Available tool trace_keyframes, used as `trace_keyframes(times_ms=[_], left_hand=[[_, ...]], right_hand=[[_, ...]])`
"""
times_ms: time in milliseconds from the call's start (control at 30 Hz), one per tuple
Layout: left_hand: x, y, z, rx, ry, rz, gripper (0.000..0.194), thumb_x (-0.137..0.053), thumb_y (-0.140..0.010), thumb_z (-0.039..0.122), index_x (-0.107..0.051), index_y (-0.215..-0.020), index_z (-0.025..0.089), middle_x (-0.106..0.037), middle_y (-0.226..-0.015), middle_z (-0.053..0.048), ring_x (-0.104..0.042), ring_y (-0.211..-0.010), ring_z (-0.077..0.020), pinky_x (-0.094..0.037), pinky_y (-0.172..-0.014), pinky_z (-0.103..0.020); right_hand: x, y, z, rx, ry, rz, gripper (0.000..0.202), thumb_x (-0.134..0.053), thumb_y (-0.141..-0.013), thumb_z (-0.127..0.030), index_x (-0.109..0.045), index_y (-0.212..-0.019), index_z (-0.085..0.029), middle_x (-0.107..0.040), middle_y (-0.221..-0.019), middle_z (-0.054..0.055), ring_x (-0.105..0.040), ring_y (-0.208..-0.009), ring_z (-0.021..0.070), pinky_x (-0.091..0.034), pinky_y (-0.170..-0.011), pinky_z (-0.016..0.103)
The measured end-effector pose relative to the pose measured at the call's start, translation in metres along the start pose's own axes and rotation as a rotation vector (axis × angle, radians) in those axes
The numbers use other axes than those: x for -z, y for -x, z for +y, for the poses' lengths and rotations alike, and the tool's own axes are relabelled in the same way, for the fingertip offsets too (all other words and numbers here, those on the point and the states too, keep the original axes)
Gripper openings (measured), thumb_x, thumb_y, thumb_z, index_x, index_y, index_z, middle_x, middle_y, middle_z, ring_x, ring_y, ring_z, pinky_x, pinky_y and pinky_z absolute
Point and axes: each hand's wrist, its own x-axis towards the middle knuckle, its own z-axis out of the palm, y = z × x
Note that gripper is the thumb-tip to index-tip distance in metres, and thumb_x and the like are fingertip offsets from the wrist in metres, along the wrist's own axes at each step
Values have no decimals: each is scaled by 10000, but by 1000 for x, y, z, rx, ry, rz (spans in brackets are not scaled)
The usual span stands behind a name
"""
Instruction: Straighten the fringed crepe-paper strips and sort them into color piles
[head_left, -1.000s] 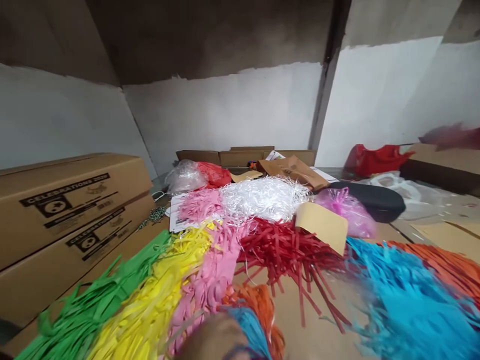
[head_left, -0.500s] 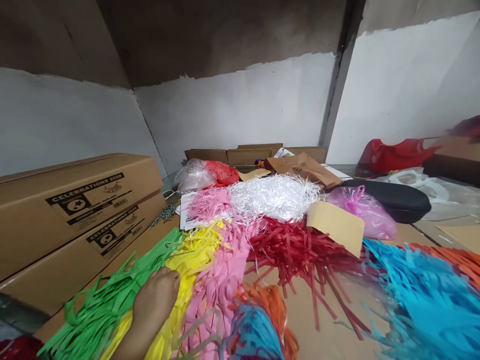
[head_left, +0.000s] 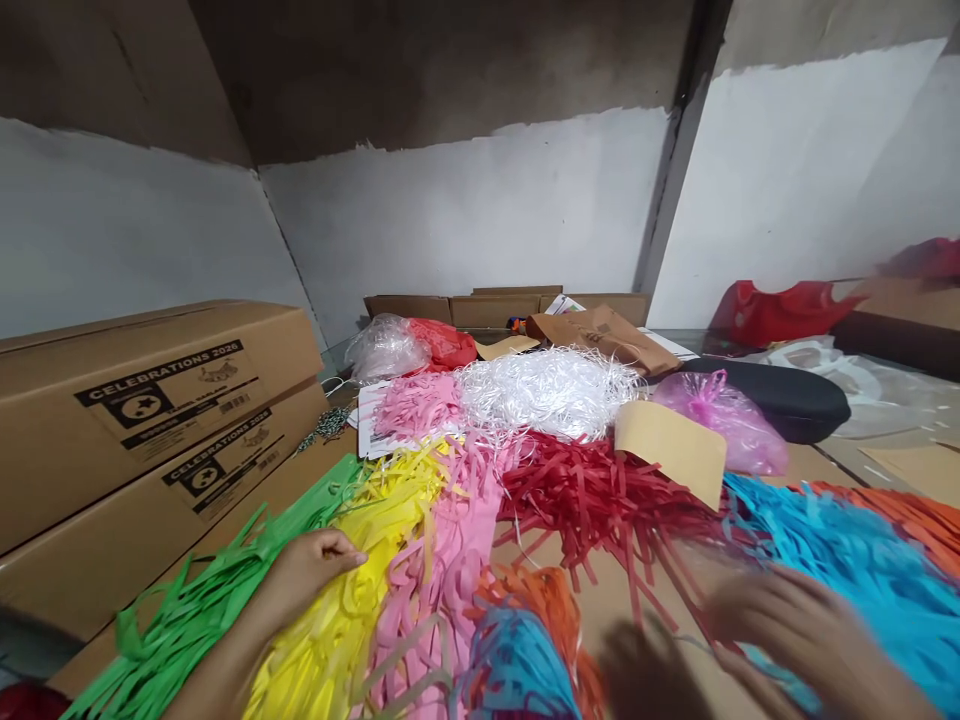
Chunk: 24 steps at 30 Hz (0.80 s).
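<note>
My left hand (head_left: 319, 565) hovers over or rests on the yellow strips (head_left: 390, 510), its fingers curled together; what they hold, if anything, is hidden. Green strips (head_left: 187, 610) lie to its left, pink strips (head_left: 431, 560) to its right. My right hand (head_left: 810, 630) is smeared by motion at the near edge of the blue strips (head_left: 847, 550). Whether it grips any of them cannot be seen. A bundle of blue and orange strips (head_left: 517, 650) sits between my hands at the front. Dark red strips (head_left: 600, 490) spread behind it.
Two stacked cardboard boxes (head_left: 172, 420) stand at the left. Further back are a white shredded heap (head_left: 551, 390), a tan card (head_left: 675, 450), a pink plastic bag (head_left: 727, 420) and a black case (head_left: 795, 400). Orange strips (head_left: 892, 515) lie far right.
My right hand has come into view from the lower right, over the blue strips. My left hand has shifted slightly and turned, with its fingertips now pointing right.
</note>
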Motion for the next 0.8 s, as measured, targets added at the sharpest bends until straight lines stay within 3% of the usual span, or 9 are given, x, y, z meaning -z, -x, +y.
trace_keyframes(times_ms=[67, 133, 300, 367, 400, 500, 633, 733, 800], left_hand=[[6, -5, -3, 61, 162, -13, 440, -762, -583, 631, -607, -568, 219, -618, -590, 14, -571, -616, -187, -433, -631, -287], [10, -8, -6, 123, 292, 4, 524, -798, -511, 688, -586, -568, 213, -578, -581, 32, -544, -602, -163, -425, -607, -268], [7, -7, -7, 195, 501, -26, 558, -851, -467, 674, -610, -659, 210, -592, -618, 37, -568, -621, -162, -453, -601, -262], [3, -5, -7, 200, 529, -57, 539, -855, -476, 643, -559, -627, 219, -554, -569, 50, -524, -555, -147, -427, -555, -260], [2, -4, -8, 198, 531, -65, 535, -844, -492, 638, -527, -616, 225, -533, -553, 58, -502, -533, -140, -413, -541, -259], [3, -2, -9, 181, 484, -56, 510, -758, -584, 639, -429, -619, 251, -469, -547, 81, -475, -521, -136, -406, -542, -265], [8, -3, -7, 115, 225, 44, 401, -597, -660, 618, -394, -627, 273, -428, -545, 75, -472, -533, -162, -388, -557, -285], [4, -3, -2, 37, -115, 184, 272, -510, -717, 520, -506, -802, 262, -595, -667, 6, -572, -652, -235, -381, -650, -337], [0, -2, 3, -37, -326, 216, 398, -452, -767, 452, -570, -1055, 204, -713, -857, -91, -647, -815, -317, -389, -761, -404]], right_hand=[[-31, -29, -8, 137, 71, -387, 40, -718, -903, -253, -718, -865, -263, -730, -778, 12, -625, -709, 175, -421, -854, 368], [-79, -60, -21, 160, 53, -570, 76, -629, -952, -265, -692, -919, -237, -737, -880, 45, -631, -851, 222, -415, -894, 404], [-218, -114, -53, 349, -8, -757, 346, -666, -908, -332, -631, -1188, -133, -708, -1195, 103, -637, -1035, 249, -491, -903, 356], [-260, -123, -63, 370, 56, -754, 533, -667, -902, -379, -540, -1348, -116, -626, -1375, 118, -623, -1102, 269, -516, -903, 380], [-275, -126, -66, 367, 82, -757, 550, -665, -900, -395, -535, -1357, -120, -630, -1366, 112, -630, -1081, 274, -530, -877, 395], [-299, -129, -68, 341, 138, -760, 436, -636, -915, -425, -618, -1244, -140, -683, -1212, 104, -637, -1021, 292, -542, -815, 426], [-306, -127, -66, 328, 206, -759, 395, -617, -935, -453, -664, -1207, -170, -678, -1129, 133, -622, -1049, 316, -509, -858, 465], [-311, -125, -66, 325, 253, -817, 392, -647, -907, -504, -717, -1088, -164, -708, -1043, 146, -655, -981, 314, -494, -856, 478], [-316, -123, -67, 321, 274, -847, 414, -643, -902, -518, -704, -1118, -170, -725, -1026, 134, -676, -943, 298, -487, -859, 479]])
